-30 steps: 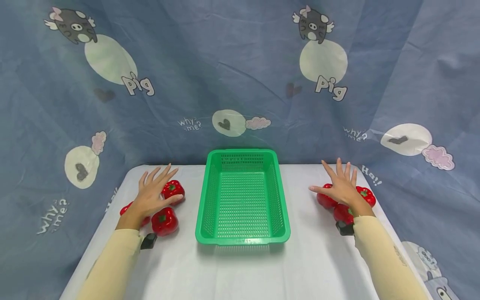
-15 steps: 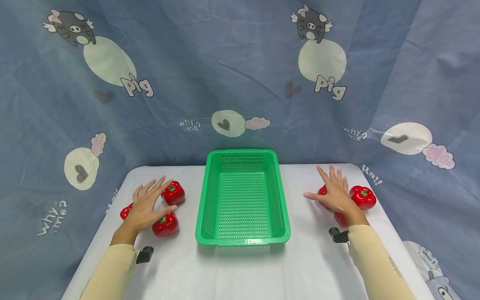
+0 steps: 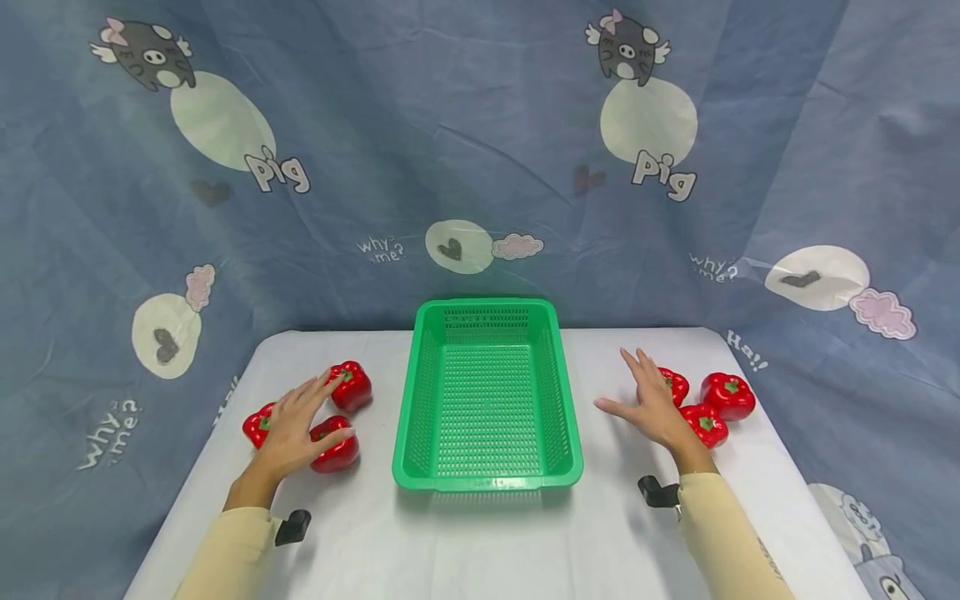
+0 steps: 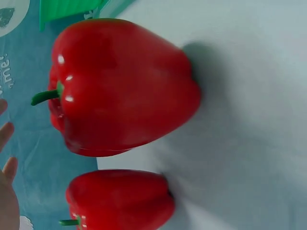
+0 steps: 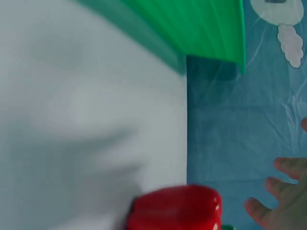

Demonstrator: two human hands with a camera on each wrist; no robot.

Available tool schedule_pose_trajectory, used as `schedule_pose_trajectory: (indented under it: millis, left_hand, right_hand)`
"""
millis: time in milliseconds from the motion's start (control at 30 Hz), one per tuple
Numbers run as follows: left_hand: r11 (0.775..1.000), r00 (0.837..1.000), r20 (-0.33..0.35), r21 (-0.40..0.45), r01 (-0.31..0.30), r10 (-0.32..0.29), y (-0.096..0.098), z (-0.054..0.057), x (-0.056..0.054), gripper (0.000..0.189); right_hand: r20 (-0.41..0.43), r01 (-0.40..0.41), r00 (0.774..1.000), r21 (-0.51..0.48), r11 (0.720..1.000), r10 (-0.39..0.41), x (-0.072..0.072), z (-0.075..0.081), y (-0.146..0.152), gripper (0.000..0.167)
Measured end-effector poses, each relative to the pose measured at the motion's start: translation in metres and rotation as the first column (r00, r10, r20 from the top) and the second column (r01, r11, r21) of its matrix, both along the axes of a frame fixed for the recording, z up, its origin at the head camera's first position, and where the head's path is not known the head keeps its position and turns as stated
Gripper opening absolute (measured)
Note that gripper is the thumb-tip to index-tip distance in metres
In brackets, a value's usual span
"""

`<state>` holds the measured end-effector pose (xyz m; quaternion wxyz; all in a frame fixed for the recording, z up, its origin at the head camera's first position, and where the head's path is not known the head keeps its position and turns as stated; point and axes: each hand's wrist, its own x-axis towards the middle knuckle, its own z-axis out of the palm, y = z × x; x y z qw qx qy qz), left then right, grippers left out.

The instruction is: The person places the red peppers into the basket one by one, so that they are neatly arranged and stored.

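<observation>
My left hand (image 3: 291,427) hovers with spread fingers among three red bell peppers: a back one (image 3: 352,390), a front one (image 3: 337,450) and a left one (image 3: 257,425) partly covered by the hand. In the left wrist view a large bell pepper (image 4: 124,91) with a green stem fills the middle, fingers off to the side. On the right, my right hand (image 3: 652,404) is held out with straight fingers, left of three more red bell peppers, one behind the fingers (image 3: 675,385), one in front (image 3: 705,425), one farthest right (image 3: 727,395). Neither hand holds anything.
A green plastic basket (image 3: 487,483) with perforated walls stands between the hands on the white tabletop (image 3: 487,550). Behind the table hangs a blue cloth (image 3: 480,167) with pig prints. Each wrist carries a black camera mount.
My right hand has moved left and toward me, uncovering the peppers on the right. My left hand has drawn slightly nearer, its fingers lower over the peppers. The peppers and basket stay put.
</observation>
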<state>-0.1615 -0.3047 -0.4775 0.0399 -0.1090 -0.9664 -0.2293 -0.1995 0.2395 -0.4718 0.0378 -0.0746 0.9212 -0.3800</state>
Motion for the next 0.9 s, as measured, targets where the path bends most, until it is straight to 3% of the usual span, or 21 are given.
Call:
schedule_pose_trajectory:
  millis: [167,500,900]
  left_hand:
    - [0.999,0.999,0.039,0.046,-0.015,0.013,0.001,-0.008,0.006,0.093]
    - [0.996,0.999,0.03,0.085,-0.024,0.022,0.006,-0.024,0.014,0.092]
    - [0.993,0.997,0.067,0.111,-0.049,0.041,0.011,-0.027,0.013,0.094]
  right_hand:
    - [0.028,0.008,1.0,-0.131,0.991,-0.004,0.004,-0.006,-0.012,0.097]
    - [0.117,0.043,0.993,-0.294,0.955,-0.009,0.008,-0.023,-0.028,0.089]
    - [0.127,0.067,0.992,-0.43,0.9,-0.012,0.013,-0.04,-0.047,0.075]
